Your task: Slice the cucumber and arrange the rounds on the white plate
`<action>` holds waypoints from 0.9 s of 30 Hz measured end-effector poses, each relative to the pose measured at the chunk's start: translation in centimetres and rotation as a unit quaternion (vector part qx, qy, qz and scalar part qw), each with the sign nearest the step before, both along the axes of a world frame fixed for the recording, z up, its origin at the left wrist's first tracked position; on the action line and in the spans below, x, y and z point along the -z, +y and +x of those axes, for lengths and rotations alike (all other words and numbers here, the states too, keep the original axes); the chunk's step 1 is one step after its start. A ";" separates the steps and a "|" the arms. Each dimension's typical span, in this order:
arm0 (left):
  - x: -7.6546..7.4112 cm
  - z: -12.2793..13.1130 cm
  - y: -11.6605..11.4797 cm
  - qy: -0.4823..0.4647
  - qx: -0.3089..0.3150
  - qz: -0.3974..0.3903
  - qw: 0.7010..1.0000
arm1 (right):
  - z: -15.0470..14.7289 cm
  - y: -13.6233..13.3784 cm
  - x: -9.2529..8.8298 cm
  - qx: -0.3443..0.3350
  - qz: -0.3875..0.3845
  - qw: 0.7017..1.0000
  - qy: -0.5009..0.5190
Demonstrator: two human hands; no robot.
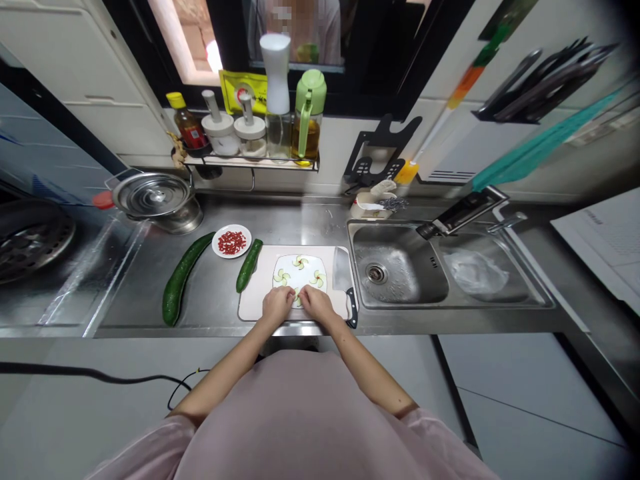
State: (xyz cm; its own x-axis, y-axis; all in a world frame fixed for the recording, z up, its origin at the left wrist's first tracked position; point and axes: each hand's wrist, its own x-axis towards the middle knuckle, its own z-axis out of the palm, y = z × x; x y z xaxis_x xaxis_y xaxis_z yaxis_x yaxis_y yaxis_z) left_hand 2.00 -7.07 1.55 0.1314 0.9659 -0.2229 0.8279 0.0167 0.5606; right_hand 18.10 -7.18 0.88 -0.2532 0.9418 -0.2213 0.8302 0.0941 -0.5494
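A white square plate lies on a pale cutting board and carries several pinwheel shapes made of thin cucumber slices. My left hand and my right hand meet at the plate's near edge, fingers pinched together on a slice arrangement there. What exactly each finger grips is too small to see. A cleaver with a black handle rests on the board's right side. A short cucumber piece lies along the board's left edge.
A whole cucumber and a small dish of red bits lie left of the board. A pot with lid stands at back left, a sink with tap at right. Bottles and jars fill a rack behind.
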 end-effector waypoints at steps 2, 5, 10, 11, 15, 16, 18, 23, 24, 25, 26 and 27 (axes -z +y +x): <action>0.1 0.1 0.0 0.016 0.008 0.001 1.000 | -0.1 0.0 0.0 -0.004 0.000 1.000 -0.013; 0.1 0.2 0.1 0.023 0.014 0.000 1.000 | -0.3 0.0 -0.2 -0.005 0.002 1.000 -0.018; 0.0 0.4 0.1 0.040 0.017 -0.012 0.999 | -0.6 0.0 -0.8 -0.011 -0.019 0.999 -0.043; 0.0 0.5 0.1 0.051 0.021 -0.015 0.998 | -0.6 0.1 -0.9 -0.015 -0.025 0.998 -0.056; -0.4 0.7 0.1 0.090 0.037 -0.018 0.995 | -0.8 0.2 -1.4 -0.033 -0.036 0.994 -0.097; -0.4 0.7 0.1 0.095 0.038 -0.018 0.995 | -0.8 0.2 -1.4 -0.036 -0.035 0.993 -0.103; -0.5 0.8 0.1 0.102 0.041 -0.019 0.994 | -0.9 0.2 -1.5 -0.041 -0.033 0.992 -0.111; -0.5 0.9 0.2 0.107 0.051 -0.012 0.993 | -0.9 0.2 -1.4 -0.046 -0.031 0.991 -0.125; -0.5 0.9 0.2 0.108 0.052 -0.011 0.993 | -0.9 0.2 -1.4 -0.047 -0.031 0.990 -0.127; -0.5 0.9 0.2 0.110 0.055 -0.011 0.992 | -1.0 0.2 -1.3 -0.048 -0.031 0.990 -0.130; -0.4 0.9 0.2 0.111 0.058 -0.012 0.992 | -1.0 0.2 -1.3 -0.048 -0.031 0.989 -0.133; -0.4 0.9 0.2 0.113 0.060 -0.012 0.992 | -1.0 0.2 -1.2 -0.048 -0.031 0.989 -0.135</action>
State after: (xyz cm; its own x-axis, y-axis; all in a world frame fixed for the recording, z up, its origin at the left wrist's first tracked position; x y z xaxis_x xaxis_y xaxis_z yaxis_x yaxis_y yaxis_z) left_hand 2.91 -6.83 1.92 0.1882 0.9407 -0.2823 0.9296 -0.0778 0.3604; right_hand 17.11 -6.96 2.08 -0.2654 0.8987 -0.3492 0.9363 0.1538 -0.3158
